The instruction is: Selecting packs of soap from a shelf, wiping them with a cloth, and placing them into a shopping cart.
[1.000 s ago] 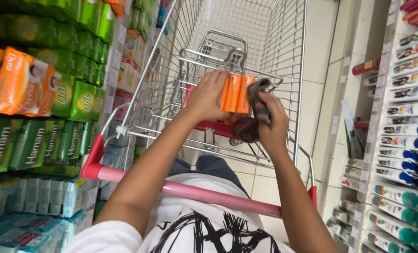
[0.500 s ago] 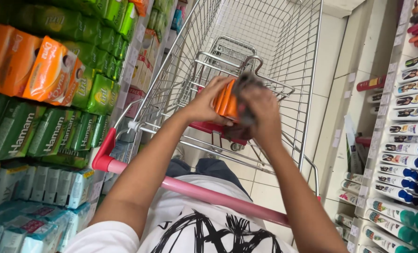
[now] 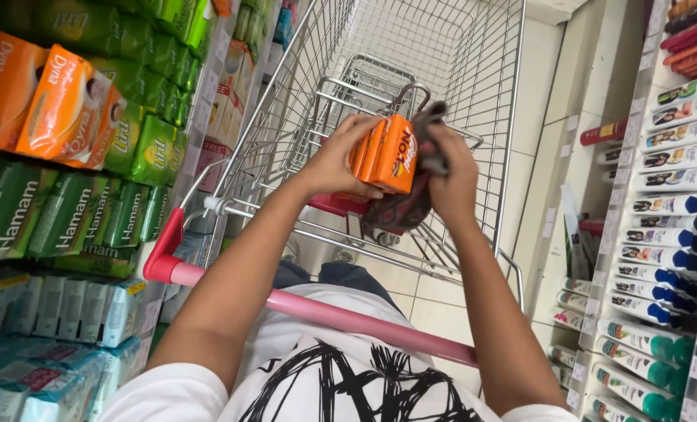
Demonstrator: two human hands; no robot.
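On your left, shelves (image 3: 67, 156) carry stacked orange and green soap packs, within arm's reach of the aisle. Your left hand (image 3: 340, 160) clamps the orange multipack (image 3: 387, 156) from its left side, fingers curled over the top edge, so the pack stands upright above the wire cart (image 3: 442, 47). Your right hand (image 3: 451, 184) closes on a dark cloth (image 3: 411, 207) and presses against the pack's right side. Bottles (image 3: 669, 203) line the right-hand shelving.

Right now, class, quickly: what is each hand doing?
Left hand: closed on the orange pack, held over the shopping cart.
Right hand: closed on a dark cloth, pressed against the pack.
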